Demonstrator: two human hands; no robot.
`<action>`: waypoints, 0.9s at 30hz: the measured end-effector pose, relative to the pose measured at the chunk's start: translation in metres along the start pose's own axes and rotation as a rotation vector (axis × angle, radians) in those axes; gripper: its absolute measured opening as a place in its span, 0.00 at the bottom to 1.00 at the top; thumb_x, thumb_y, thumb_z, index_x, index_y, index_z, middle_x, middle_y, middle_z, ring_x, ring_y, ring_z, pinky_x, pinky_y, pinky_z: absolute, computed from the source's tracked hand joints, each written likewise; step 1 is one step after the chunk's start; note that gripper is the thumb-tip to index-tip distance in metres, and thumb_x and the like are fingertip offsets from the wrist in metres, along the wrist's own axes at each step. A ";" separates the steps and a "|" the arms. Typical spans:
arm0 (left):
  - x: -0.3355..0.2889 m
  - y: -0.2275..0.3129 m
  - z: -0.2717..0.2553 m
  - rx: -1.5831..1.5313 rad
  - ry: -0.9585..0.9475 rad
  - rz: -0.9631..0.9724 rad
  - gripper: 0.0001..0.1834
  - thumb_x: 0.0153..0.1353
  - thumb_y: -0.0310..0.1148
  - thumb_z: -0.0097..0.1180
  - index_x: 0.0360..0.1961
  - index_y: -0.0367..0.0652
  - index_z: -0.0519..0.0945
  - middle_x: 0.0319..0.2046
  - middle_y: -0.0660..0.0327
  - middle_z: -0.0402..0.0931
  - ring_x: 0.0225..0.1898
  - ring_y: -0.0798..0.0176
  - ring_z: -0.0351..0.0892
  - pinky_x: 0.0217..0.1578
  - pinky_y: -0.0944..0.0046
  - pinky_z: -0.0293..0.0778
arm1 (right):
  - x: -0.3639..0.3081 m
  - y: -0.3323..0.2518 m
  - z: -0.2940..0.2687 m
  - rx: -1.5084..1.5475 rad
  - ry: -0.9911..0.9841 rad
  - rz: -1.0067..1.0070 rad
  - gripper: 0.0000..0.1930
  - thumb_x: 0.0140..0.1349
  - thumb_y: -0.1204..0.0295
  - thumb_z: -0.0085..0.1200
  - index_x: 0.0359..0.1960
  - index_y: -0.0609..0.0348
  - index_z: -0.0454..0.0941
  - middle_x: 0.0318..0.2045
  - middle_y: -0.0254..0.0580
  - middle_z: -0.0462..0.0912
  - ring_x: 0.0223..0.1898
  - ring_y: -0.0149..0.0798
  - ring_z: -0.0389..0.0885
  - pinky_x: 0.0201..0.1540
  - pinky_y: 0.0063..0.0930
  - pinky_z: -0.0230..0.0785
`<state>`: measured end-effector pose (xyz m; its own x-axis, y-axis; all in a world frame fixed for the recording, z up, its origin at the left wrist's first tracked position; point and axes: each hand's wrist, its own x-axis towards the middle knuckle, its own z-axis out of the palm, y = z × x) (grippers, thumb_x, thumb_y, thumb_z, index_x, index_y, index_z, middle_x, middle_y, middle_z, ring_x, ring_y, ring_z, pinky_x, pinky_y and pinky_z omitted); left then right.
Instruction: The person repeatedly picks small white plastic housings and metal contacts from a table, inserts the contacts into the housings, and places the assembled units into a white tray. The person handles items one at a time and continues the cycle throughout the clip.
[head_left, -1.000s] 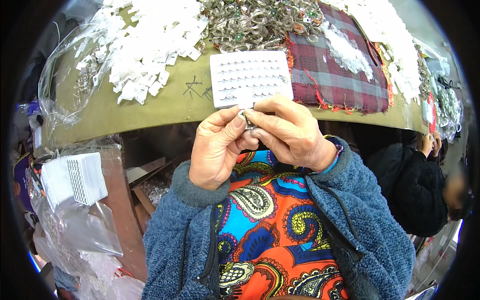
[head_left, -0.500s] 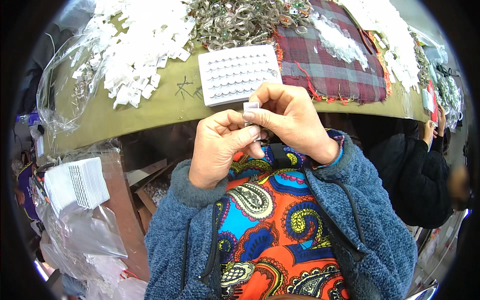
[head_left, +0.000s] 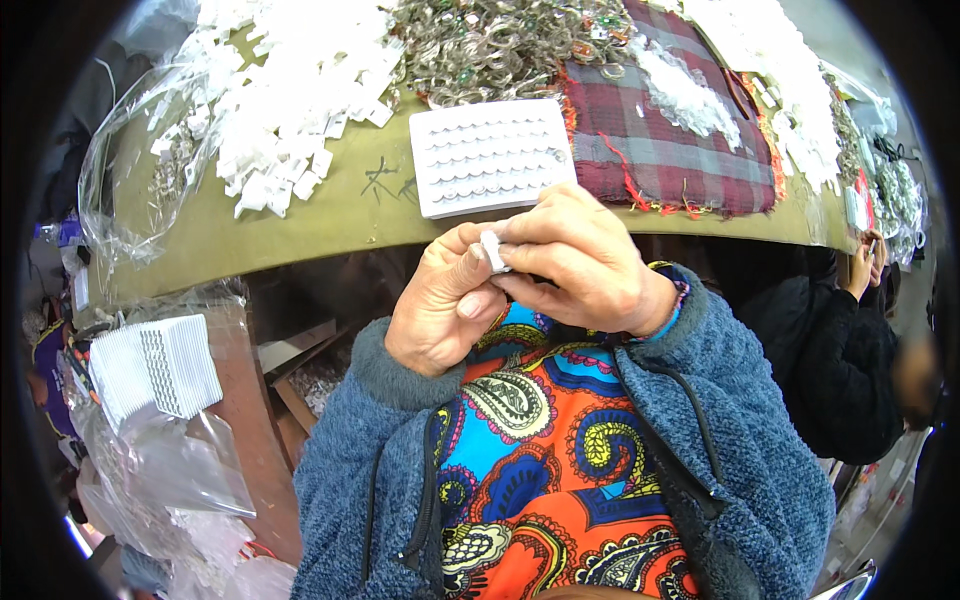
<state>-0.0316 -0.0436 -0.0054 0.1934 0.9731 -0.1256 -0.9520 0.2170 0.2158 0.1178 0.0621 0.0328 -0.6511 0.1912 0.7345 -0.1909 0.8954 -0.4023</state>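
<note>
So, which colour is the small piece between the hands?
White small piece, clearest in the head view.

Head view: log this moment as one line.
left hand: pinching small white piece | right hand: same piece | white card: on table

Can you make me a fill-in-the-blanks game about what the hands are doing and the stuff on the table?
1. Both hands, the left hand and the right hand, pinch one small ____ piece between them.
2. The white tray of tiny shiny parts lies on the ____ table.
3. To the right of that tray lies a red ____ cloth.
4. The person's fuzzy jacket is ____.

Missing words: white; green; checked; blue
</note>
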 end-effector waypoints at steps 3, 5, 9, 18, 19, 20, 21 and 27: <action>-0.001 -0.006 0.008 0.128 0.093 -0.021 0.11 0.68 0.39 0.58 0.39 0.41 0.77 0.31 0.65 0.77 0.20 0.81 0.66 0.21 0.80 0.64 | -0.002 0.007 0.001 -0.025 0.003 -0.070 0.11 0.44 0.75 0.63 0.27 0.61 0.73 0.28 0.38 0.73 0.27 0.40 0.72 0.31 0.33 0.66; 0.001 -0.008 0.015 0.152 0.135 -0.041 0.13 0.69 0.41 0.56 0.37 0.41 0.75 0.29 0.68 0.74 0.22 0.82 0.67 0.24 0.81 0.66 | -0.007 0.008 -0.001 -0.072 0.044 -0.088 0.12 0.44 0.73 0.63 0.29 0.62 0.73 0.29 0.39 0.75 0.26 0.39 0.72 0.30 0.33 0.65; 0.010 -0.008 0.027 0.146 0.179 -0.103 0.13 0.67 0.36 0.59 0.44 0.41 0.72 0.28 0.66 0.73 0.19 0.79 0.70 0.13 0.80 0.65 | -0.025 0.011 -0.016 0.020 0.105 -0.038 0.17 0.48 0.70 0.68 0.38 0.65 0.78 0.41 0.47 0.81 0.30 0.43 0.76 0.33 0.36 0.69; 0.045 -0.026 0.046 0.291 0.029 -0.239 0.13 0.61 0.30 0.65 0.42 0.43 0.74 0.37 0.45 0.82 0.15 0.73 0.69 0.15 0.77 0.67 | -0.053 0.041 -0.099 -0.176 0.388 0.688 0.05 0.56 0.81 0.62 0.33 0.64 0.80 0.32 0.46 0.81 0.32 0.45 0.81 0.35 0.32 0.74; 0.050 -0.029 0.048 0.308 0.033 -0.250 0.13 0.61 0.31 0.65 0.43 0.43 0.74 0.37 0.45 0.82 0.15 0.73 0.70 0.16 0.77 0.67 | -0.054 0.050 -0.103 -0.211 0.358 0.696 0.05 0.56 0.81 0.62 0.34 0.64 0.80 0.33 0.46 0.81 0.32 0.46 0.81 0.35 0.32 0.74; 0.055 -0.033 0.050 0.314 0.037 -0.255 0.12 0.62 0.31 0.64 0.43 0.42 0.74 0.37 0.45 0.82 0.16 0.72 0.70 0.17 0.77 0.68 | -0.054 0.059 -0.105 -0.241 0.328 0.703 0.04 0.57 0.80 0.61 0.34 0.65 0.80 0.33 0.46 0.81 0.33 0.47 0.82 0.35 0.33 0.74; 0.061 -0.037 0.052 0.314 0.035 -0.272 0.13 0.63 0.33 0.63 0.44 0.41 0.74 0.37 0.46 0.82 0.18 0.71 0.73 0.19 0.76 0.69 | -0.053 0.068 -0.106 -0.269 0.300 0.720 0.04 0.58 0.80 0.60 0.35 0.65 0.81 0.33 0.47 0.81 0.33 0.48 0.82 0.35 0.33 0.74; 0.079 -0.041 0.060 0.311 0.019 -0.348 0.11 0.66 0.31 0.60 0.45 0.39 0.74 0.38 0.46 0.82 0.26 0.66 0.82 0.21 0.75 0.74 | -0.041 0.091 -0.086 -0.533 0.063 0.799 0.08 0.56 0.72 0.62 0.35 0.59 0.77 0.35 0.46 0.78 0.32 0.53 0.82 0.34 0.42 0.76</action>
<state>0.0370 0.0288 0.0343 0.4813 0.8374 -0.2591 -0.7147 0.5460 0.4371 0.1904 0.1705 0.0128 -0.4009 0.8311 0.3855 0.6606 0.5538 -0.5068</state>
